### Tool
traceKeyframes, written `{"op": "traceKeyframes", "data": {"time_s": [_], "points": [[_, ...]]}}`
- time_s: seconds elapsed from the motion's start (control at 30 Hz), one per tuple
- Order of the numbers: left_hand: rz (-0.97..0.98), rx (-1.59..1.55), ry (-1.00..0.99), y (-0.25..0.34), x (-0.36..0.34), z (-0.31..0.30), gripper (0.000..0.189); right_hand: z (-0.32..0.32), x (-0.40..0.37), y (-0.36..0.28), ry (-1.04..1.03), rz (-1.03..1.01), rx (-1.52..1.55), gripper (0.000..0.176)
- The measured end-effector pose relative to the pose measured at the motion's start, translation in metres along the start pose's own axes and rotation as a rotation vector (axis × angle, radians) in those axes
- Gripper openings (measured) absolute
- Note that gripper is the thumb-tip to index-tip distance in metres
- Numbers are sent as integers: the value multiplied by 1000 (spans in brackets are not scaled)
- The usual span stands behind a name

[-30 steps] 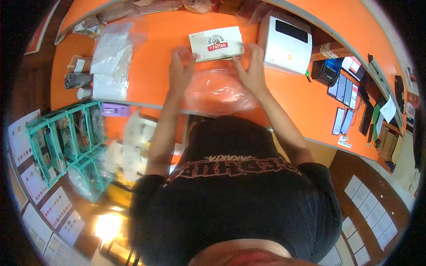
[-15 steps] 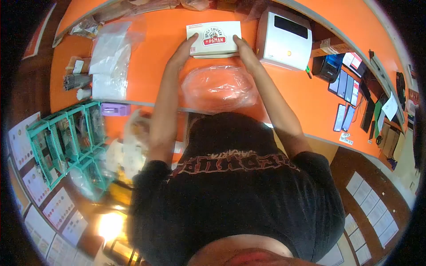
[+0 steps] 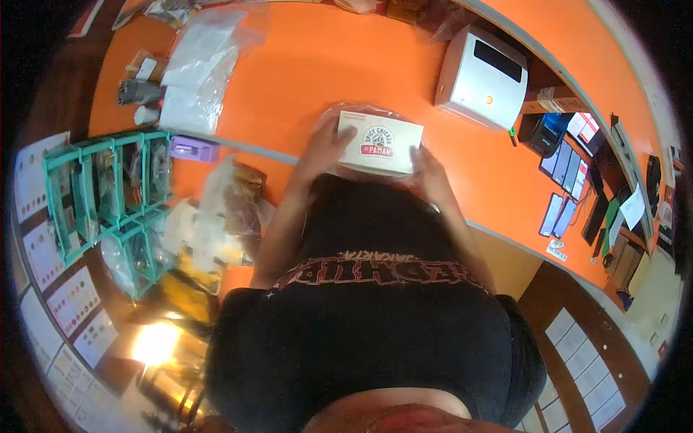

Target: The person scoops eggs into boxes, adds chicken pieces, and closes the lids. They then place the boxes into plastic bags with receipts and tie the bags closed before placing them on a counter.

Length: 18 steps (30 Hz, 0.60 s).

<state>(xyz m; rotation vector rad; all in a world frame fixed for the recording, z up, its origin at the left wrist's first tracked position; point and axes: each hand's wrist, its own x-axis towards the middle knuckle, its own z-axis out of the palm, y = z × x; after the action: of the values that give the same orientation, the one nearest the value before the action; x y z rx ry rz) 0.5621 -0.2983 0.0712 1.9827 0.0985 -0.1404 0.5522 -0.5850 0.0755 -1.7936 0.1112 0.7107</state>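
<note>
A white printed food box (image 3: pixel 377 146) with a "Spicy Chicken di Paman" logo is held between both my hands, close to my body at the counter's near edge. My left hand (image 3: pixel 326 150) grips its left side, thumb on top. On the right side, my right hand (image 3: pixel 429 169) closes round the edge, its fingers partly hidden. A clear plastic bag (image 3: pixel 333 113) lies under and behind the box, showing round its edges.
The orange counter (image 3: pixel 325 58) carries a stack of clear plastic bags (image 3: pixel 198 79) at left and a white printer-like machine (image 3: pixel 482 79) at right. Several phones (image 3: pixel 565 162) lie farther right. A purple item (image 3: pixel 193 149) and green baskets (image 3: pixel 108 187) are at the left.
Both hands have brought the box from farther back on the counter toward my body, over the clear plastic bag. The camera view has also tilted slightly.
</note>
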Motion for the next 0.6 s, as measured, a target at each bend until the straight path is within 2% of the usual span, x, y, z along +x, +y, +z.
{"op": "traceKeyframes", "data": {"time_s": [0.03,0.1,0.13,0.2,0.23,0.33,0.37,0.4,0.43,0.47,0.5,0.53,0.57,0.6], "points": [[-17,58,87,6,-7,-2,43,-4,8,23,207,-96,15,57],[-117,106,323,21,-12,-10,37,-5,35,72,483,-195,-19,47],[-81,346,272,4,-9,-11,37,-7,47,80,614,-248,-33,43],[-42,819,141,-57,2,-2,37,-16,55,72,257,-12,213,33],[-77,730,148,-68,2,1,39,-18,54,66,82,118,328,28],[-167,498,205,-63,7,-2,42,-11,30,17,330,-192,229,17],[-216,435,247,-33,-5,-8,43,-14,17,-2,368,-206,222,12],[-267,373,300,4,-18,-17,43,-18,2,-24,394,-192,197,15],[-189,246,327,65,-39,-30,36,-22,-9,-38,403,-183,172,18],[-40,254,390,71,-41,-31,32,-37,-6,-23,409,-351,77,13],[109,273,450,78,-44,-31,29,-51,-4,-19,367,-412,-20,16],[318,433,508,44,-39,-29,29,-49,-20,-41,315,-310,93,21],[177,313,583,67,-51,-35,27,-54,-20,-44,353,-309,62,28],[55,179,656,98,-70,-42,25,-58,-24,-53,262,-328,7,30]]}}
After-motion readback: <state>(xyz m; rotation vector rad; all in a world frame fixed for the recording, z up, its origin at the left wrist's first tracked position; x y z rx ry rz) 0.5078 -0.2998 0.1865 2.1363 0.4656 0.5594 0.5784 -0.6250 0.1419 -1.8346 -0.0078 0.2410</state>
